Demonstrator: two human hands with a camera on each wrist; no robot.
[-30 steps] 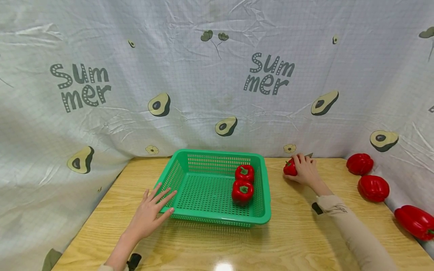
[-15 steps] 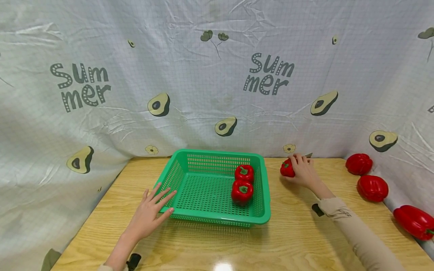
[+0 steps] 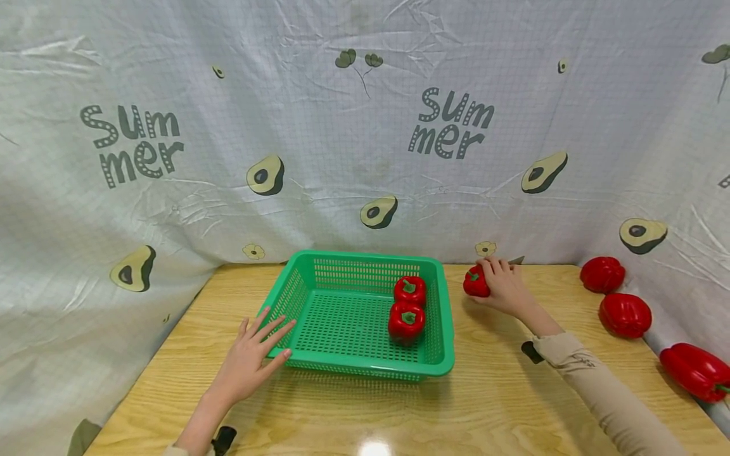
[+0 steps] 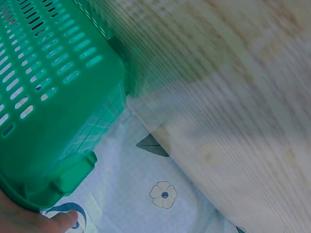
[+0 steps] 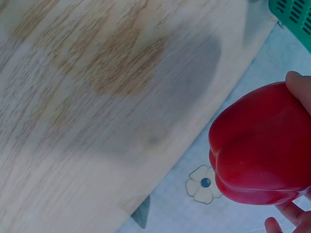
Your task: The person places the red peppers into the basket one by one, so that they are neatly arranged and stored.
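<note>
My right hand (image 3: 504,288) grips a red bell pepper (image 3: 476,281) to the right of the green basket, near the table's back edge. In the right wrist view that bell pepper (image 5: 265,145) fills the right side, with fingertips at its top and bottom. Two more bell peppers, a rear one (image 3: 410,290) and a front one (image 3: 407,321), sit stem-up against the right side inside the green plastic basket (image 3: 365,362). My left hand (image 3: 246,358) has its fingers spread over the basket's left front corner. The left wrist view shows the basket's slotted wall (image 4: 92,92) beside its fingertips.
Along the table's right edge lie three red bell peppers: a back one (image 3: 602,274), a middle one (image 3: 625,315) and a front one (image 3: 694,372). A printed cloth (image 3: 319,126) hangs behind the wooden table (image 3: 319,418) and at its sides.
My right hand has moved a little left toward the basket, carrying the bell pepper with it. The left hand stays on the basket corner.
</note>
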